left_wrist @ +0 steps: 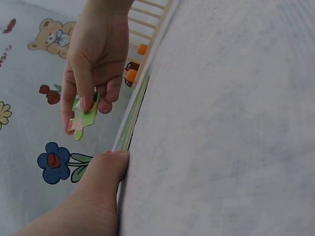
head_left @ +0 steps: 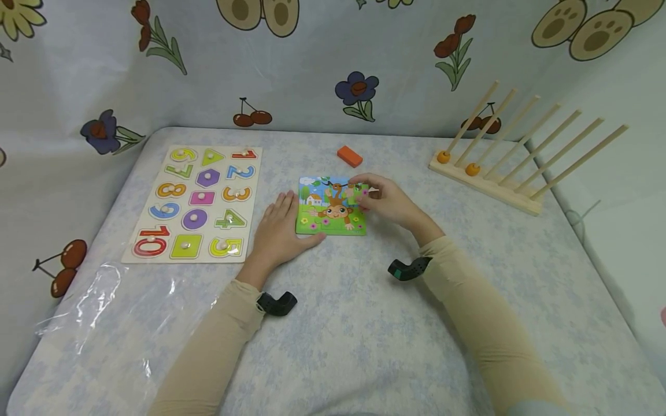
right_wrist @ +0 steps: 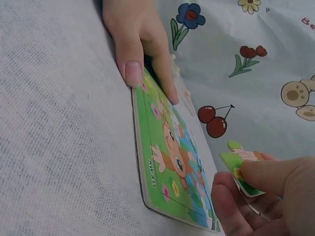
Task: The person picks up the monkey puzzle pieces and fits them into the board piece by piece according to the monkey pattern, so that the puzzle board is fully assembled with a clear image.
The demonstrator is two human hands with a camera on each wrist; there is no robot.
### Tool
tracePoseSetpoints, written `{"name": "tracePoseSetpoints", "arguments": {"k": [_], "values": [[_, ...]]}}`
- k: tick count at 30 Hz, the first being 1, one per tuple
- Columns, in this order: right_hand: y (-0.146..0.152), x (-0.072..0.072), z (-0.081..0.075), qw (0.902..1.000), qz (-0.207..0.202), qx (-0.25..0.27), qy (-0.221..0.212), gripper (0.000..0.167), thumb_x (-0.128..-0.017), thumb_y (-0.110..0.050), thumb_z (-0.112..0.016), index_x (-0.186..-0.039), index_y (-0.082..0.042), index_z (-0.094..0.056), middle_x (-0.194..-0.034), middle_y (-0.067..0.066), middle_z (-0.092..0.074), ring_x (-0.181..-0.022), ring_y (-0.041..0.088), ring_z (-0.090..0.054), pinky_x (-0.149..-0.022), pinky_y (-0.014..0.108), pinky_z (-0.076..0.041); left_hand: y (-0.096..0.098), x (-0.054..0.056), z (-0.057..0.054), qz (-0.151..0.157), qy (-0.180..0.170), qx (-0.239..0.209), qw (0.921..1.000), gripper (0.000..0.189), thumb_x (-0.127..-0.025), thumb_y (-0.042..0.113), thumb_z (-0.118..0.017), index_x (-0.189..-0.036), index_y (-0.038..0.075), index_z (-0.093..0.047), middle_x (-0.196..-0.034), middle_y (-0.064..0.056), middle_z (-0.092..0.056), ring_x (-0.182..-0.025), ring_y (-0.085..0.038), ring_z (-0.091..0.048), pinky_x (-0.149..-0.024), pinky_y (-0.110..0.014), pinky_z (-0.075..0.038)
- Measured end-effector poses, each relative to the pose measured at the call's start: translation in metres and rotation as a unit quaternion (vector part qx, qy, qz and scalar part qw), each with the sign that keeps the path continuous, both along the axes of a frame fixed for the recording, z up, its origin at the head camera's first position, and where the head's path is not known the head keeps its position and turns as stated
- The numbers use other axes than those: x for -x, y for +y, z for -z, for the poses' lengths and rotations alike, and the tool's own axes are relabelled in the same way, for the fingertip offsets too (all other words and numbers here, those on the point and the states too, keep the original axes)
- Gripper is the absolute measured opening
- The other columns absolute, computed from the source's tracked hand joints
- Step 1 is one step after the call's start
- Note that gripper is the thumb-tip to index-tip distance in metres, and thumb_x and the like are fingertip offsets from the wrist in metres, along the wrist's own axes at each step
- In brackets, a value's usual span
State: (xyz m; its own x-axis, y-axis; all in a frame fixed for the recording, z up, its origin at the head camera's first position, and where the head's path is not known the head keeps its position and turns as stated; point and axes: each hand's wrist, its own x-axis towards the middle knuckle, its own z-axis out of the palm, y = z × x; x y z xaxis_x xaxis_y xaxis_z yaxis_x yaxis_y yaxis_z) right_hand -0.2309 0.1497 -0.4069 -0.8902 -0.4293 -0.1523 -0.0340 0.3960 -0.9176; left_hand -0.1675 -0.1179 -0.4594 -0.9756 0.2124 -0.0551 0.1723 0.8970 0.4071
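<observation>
A square jigsaw puzzle [head_left: 335,225] with a cartoon monkey on green and blue lies flat in the middle of the table. My left hand [head_left: 278,234] rests at its left side, fingers straight, with the thumb along the front edge. Over the right side of the picture, my right hand [head_left: 392,202] pinches a green puzzle piece [right_wrist: 238,169] between thumb and fingers. In the left wrist view this piece is raised above the board and tilted. Part of the puzzle's upper right is hidden behind the piece and fingers in the head view.
A number-and-shape peg board [head_left: 174,219] lies to the left, with clear plastic wrap [head_left: 99,289] near its front corner. Behind the puzzle is an orange block [head_left: 350,156]. A wooden rack [head_left: 484,185] with upright rods and orange beads stands at the back right.
</observation>
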Motion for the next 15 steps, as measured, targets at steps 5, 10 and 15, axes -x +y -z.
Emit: {"name": "tracePoseSetpoints", "arguments": {"k": [5, 10, 15], "values": [[-0.005, 0.001, 0.0, 0.9996, -0.003, -0.026, 0.014, 0.033, -0.097, -0.017, -0.064, -0.129, -0.015, -0.057, -0.129, 0.006, -0.058, -0.106, 0.025, -0.064, -0.085, 0.032, -0.057, 0.0, 0.001, 0.0, 0.002, -0.001, 0.003, 1.0, 0.117, -0.079, 0.08, -0.054, -0.16, 0.006, -0.012, -0.168, -0.01, -0.008, -0.157, -0.026, -0.004, -0.127, -0.045, -0.008], [-0.012, 0.001, 0.001, 0.9982, -0.021, -0.044, 0.035, 0.038, -0.097, -0.017, -0.064, -0.134, -0.017, -0.056, -0.117, 0.007, -0.064, -0.096, 0.023, -0.059, -0.079, 0.031, -0.049, 0.0, 0.001, 0.0, 0.001, -0.002, 0.004, 1.0, 0.117, -0.08, 0.08, -0.054, -0.16, 0.006, -0.012, -0.168, -0.01, -0.008, -0.157, -0.026, -0.004, -0.127, -0.045, -0.008], [-0.018, 0.0, 0.0, 0.997, -0.04, -0.045, 0.048, 0.037, -0.097, -0.016, -0.065, -0.134, -0.018, -0.06, -0.107, 0.006, -0.063, -0.091, 0.023, -0.056, -0.075, 0.032, -0.046, 0.0, 0.0, 0.0, 0.0, -0.002, 0.002, 1.0, 0.117, -0.08, 0.08, -0.053, -0.16, 0.006, -0.012, -0.168, -0.01, -0.008, -0.157, -0.027, -0.004, -0.127, -0.045, -0.007]]}}
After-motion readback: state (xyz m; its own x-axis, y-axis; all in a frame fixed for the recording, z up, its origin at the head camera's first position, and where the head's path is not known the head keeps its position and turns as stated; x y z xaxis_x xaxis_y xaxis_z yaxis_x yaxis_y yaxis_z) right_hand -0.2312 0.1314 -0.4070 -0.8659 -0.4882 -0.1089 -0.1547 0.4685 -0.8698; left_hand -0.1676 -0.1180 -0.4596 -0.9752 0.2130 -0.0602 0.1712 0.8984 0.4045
